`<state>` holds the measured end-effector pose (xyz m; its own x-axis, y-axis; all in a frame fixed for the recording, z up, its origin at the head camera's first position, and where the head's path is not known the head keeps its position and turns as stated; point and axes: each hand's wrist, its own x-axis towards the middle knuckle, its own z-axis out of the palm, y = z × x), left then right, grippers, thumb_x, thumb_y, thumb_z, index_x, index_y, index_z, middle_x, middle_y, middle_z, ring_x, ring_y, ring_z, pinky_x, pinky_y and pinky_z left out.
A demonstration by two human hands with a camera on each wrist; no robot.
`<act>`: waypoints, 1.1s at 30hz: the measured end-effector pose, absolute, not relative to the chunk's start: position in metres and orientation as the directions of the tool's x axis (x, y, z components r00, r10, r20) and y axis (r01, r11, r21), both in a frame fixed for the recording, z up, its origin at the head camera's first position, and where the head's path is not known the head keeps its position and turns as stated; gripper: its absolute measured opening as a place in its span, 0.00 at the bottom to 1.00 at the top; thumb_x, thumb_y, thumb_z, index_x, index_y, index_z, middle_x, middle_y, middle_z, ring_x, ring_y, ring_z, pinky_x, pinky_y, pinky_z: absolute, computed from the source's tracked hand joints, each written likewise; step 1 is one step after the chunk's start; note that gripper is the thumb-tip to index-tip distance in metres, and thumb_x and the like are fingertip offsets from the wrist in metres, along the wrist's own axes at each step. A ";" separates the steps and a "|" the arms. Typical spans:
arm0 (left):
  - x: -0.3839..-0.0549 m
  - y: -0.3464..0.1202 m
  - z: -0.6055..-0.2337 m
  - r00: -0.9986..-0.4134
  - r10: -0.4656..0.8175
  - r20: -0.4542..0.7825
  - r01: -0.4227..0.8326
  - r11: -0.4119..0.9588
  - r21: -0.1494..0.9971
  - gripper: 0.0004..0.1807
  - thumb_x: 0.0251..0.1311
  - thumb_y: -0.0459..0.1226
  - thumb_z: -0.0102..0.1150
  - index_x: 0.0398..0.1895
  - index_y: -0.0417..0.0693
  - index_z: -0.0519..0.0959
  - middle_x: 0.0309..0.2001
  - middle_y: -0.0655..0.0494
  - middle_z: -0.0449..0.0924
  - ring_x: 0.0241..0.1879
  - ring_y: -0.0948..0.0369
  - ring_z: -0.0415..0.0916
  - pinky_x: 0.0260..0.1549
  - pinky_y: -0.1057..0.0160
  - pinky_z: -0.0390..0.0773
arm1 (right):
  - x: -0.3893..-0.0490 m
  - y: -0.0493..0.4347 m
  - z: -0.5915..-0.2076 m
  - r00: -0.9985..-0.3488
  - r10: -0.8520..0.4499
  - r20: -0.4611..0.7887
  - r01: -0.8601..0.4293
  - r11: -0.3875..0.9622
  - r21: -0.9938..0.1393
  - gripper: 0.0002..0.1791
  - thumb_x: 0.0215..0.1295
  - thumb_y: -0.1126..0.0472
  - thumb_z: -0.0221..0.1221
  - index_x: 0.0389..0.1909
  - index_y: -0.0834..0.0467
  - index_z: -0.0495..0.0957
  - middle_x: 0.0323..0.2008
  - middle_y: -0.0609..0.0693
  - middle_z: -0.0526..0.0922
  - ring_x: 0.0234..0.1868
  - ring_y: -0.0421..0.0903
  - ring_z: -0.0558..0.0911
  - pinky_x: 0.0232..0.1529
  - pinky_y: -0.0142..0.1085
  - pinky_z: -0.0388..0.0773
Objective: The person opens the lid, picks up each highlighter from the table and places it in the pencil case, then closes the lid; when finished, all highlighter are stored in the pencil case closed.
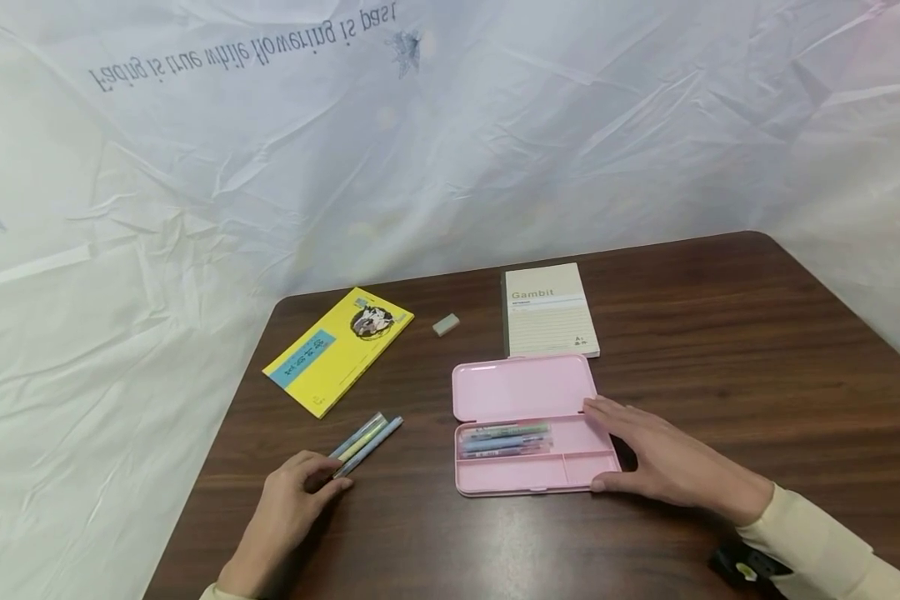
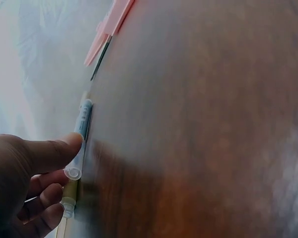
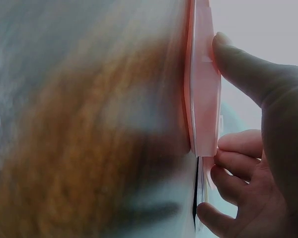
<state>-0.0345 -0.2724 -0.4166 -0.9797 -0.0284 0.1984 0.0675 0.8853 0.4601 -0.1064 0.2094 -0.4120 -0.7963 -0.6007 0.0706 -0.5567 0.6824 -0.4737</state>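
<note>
My left hand (image 1: 288, 504) pinches the near ends of three pens (image 1: 366, 444), two bluish and one yellow, lying side by side on the table at left. In the left wrist view, the thumb is against a light-blue pen (image 2: 84, 118), and the other fingers curl in beside it. An open pink pencil case (image 1: 506, 477) lies in front of me, its lid folded back. Several pens (image 1: 504, 442) sit in the long rear compartment. My right hand (image 1: 671, 458) holds the case's right end, thumb at the front corner and fingers by the hinge.
A yellow booklet (image 1: 345, 354) lies beyond the pens, with a small pale eraser (image 1: 446, 325) to its right. Behind the case is a cream notebook (image 1: 547, 321) marked Gambit, close to the lid. White sheeting (image 1: 450, 167) hangs around the dark wooden table (image 1: 720, 333).
</note>
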 end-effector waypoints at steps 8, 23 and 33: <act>-0.036 -0.271 -0.418 -0.982 -0.027 0.188 0.063 0.887 0.457 0.11 0.48 0.37 0.78 0.35 0.53 0.88 0.36 0.62 0.81 0.30 0.69 0.75 0.29 0.68 0.78 | -0.107 0.209 -0.412 -0.800 -0.597 0.050 -0.543 0.688 -0.481 0.53 0.56 0.27 0.61 0.72 0.61 0.66 0.72 0.58 0.66 0.71 0.60 0.66 0.65 0.60 0.65; -0.038 -0.268 -0.419 -0.980 -0.012 0.198 0.074 0.904 0.421 0.08 0.50 0.36 0.77 0.33 0.54 0.87 0.36 0.61 0.82 0.31 0.68 0.75 0.29 0.67 0.78 | -0.107 0.209 -0.412 -0.801 -0.596 0.055 -0.543 0.684 -0.487 0.53 0.56 0.28 0.62 0.72 0.61 0.66 0.72 0.59 0.66 0.71 0.60 0.67 0.65 0.60 0.65; -0.038 -0.268 -0.420 -0.976 0.001 0.217 0.088 0.917 0.390 0.07 0.50 0.36 0.77 0.32 0.55 0.88 0.34 0.63 0.83 0.34 0.66 0.77 0.31 0.64 0.80 | -0.107 0.210 -0.414 -0.805 -0.591 0.058 -0.540 0.689 -0.484 0.53 0.56 0.27 0.62 0.72 0.60 0.66 0.72 0.59 0.66 0.70 0.60 0.67 0.65 0.60 0.65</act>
